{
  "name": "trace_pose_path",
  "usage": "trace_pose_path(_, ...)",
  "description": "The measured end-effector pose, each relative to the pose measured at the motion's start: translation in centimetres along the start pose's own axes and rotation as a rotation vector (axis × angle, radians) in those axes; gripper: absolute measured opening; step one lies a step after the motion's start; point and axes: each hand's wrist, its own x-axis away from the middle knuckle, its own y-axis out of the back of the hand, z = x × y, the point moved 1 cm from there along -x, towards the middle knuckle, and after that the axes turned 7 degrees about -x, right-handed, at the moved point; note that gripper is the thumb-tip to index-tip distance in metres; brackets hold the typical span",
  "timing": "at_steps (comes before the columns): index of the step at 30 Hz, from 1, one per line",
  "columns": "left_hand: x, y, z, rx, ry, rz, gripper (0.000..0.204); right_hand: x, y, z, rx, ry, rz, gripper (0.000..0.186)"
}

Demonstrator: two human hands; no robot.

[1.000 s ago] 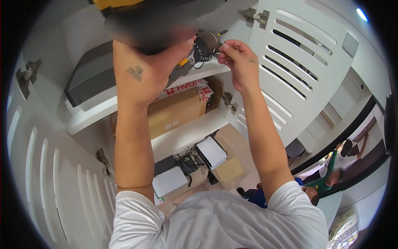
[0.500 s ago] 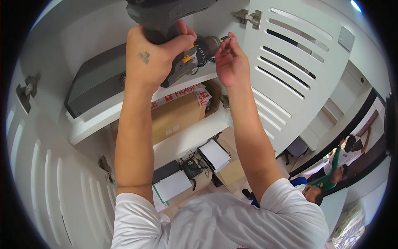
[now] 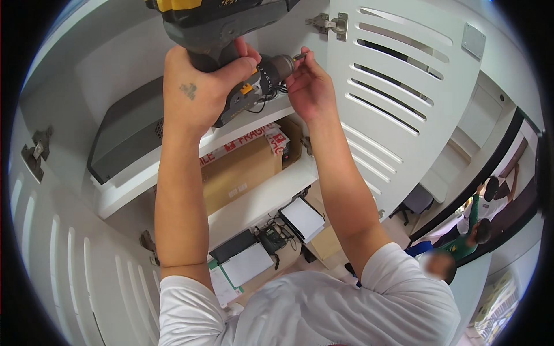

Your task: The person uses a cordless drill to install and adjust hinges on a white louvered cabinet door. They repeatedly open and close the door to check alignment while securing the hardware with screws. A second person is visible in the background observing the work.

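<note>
The left hand (image 3: 199,83) is closed around the handle of the drill (image 3: 228,27), its battery end nearest the eye and its nose pointing toward the right hand (image 3: 311,86). The right hand has a narrow pinch on the bit (image 3: 299,56), just past the front of the chuck (image 3: 282,67); whether the bit is seated firmly, I cannot tell. Nor does the view show whether a finger rests on the trigger.

For good handling, the left wrist should stay firm, since the battery end probably makes the drill top-heavy. The trigger is best left alone while fingertips are at the bit, and the bit kept in line with the chuck, pinched lightly and not levered sideways. A small tug would be a sensible check on its seating.

Just below the chuck hang dark cables (image 3: 281,88), worth keeping clear of anything that spins. To the left of the left hand, a grey box (image 3: 130,124) lies on the shelf (image 3: 127,191); to the right of the right hand, the slatted door (image 3: 372,123) stands open, so elbow and bit need room there. Farther below both hands are a cardboard box (image 3: 242,179) and, lower again, a desk phone (image 3: 274,237).
</note>
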Motion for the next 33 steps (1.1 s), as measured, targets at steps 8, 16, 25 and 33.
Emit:
trace_pose_path(8, -0.1, -0.3, -0.2, -0.015, -0.027, 0.023, 0.012, -0.3, 0.2, 0.1, -0.04, 0.004, 0.061, 0.016)
trace_pose_path(16, -0.1, -0.6, 0.4, -0.007, -0.044, 0.028, 0.01, -0.3, 0.7, 0.1, -0.015, -0.038, 0.068, 0.019)
trace_pose_path(25, -3.2, -2.5, 1.1, -0.419, -0.239, 0.046, 0.031, -4.6, -0.6, -0.5, 0.004, 0.067, -0.066, 0.019)
trace_pose_path(33, -7.0, -4.4, 1.7, -0.53, -0.188, 0.145, 0.037, -8.1, -1.2, -0.7, -0.181, 0.275, -0.063, 0.029)
